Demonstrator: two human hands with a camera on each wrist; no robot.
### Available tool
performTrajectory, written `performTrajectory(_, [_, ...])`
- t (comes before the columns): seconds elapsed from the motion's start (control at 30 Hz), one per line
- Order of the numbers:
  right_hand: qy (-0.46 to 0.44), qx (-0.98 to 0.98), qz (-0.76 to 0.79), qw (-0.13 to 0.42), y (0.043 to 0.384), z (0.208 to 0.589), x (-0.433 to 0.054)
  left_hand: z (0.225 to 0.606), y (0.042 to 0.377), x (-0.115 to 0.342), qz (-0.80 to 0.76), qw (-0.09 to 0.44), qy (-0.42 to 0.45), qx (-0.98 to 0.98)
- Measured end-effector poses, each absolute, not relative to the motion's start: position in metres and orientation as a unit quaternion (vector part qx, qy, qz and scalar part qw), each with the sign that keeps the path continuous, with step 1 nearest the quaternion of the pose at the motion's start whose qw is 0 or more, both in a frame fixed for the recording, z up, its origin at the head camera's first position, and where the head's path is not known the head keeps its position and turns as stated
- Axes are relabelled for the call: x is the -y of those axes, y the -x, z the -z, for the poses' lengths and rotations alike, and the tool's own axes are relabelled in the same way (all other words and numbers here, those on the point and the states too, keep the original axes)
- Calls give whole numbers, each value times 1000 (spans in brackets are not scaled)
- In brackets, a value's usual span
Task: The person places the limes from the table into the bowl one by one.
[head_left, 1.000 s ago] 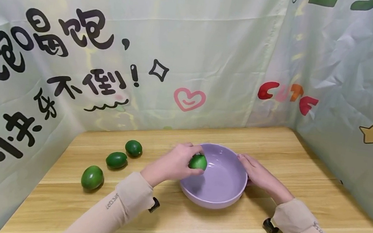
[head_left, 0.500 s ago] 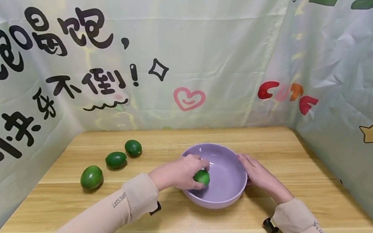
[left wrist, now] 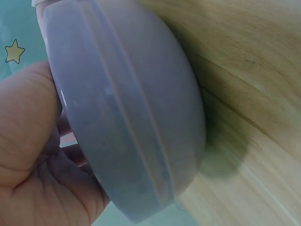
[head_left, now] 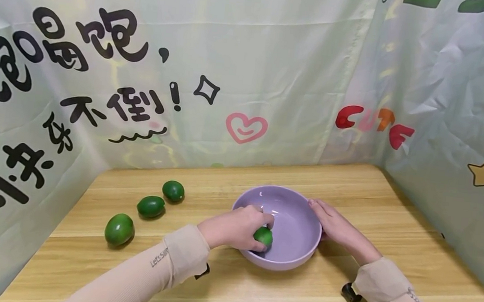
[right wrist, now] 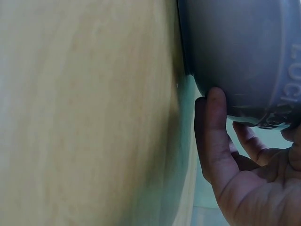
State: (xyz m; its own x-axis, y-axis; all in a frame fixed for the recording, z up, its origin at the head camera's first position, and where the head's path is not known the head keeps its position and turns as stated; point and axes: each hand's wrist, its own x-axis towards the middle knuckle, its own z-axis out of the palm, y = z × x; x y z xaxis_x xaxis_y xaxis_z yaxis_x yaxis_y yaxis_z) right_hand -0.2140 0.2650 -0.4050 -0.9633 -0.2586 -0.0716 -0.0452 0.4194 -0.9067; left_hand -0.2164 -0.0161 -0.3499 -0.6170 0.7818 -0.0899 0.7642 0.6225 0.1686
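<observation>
The left hand [head_left: 240,227] pinched a green fruit [head_left: 264,235] inside the purple bowl [head_left: 296,228]; the right hand [head_left: 337,225], outstretched, touched its outside. Three other fruits [head_left: 150,207] lay leftward.

The head view looks forward and down from the near side, over the counter [head_left: 288,301] to the far cloth [head_left: 294,77]. The wrist views, turned sideways, face the bowl [head_left: 296,225] closely from near left and near right, sharing it and the counter.
</observation>
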Motion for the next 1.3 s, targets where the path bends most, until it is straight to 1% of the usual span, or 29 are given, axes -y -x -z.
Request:
performTrajectory(0.7, [90, -836, 532, 102, 215, 406, -265, 337, 217, 17, -40, 95, -440, -892])
performTrajectory(1.0, [86, -834, 534, 105, 214, 406, -265, 328, 222, 30, -64, 84, -453, -885])
performTrajectory(1.3, [87, -834, 536, 104, 214, 405, -264, 315, 224, 46, -93, 82, -430, -894])
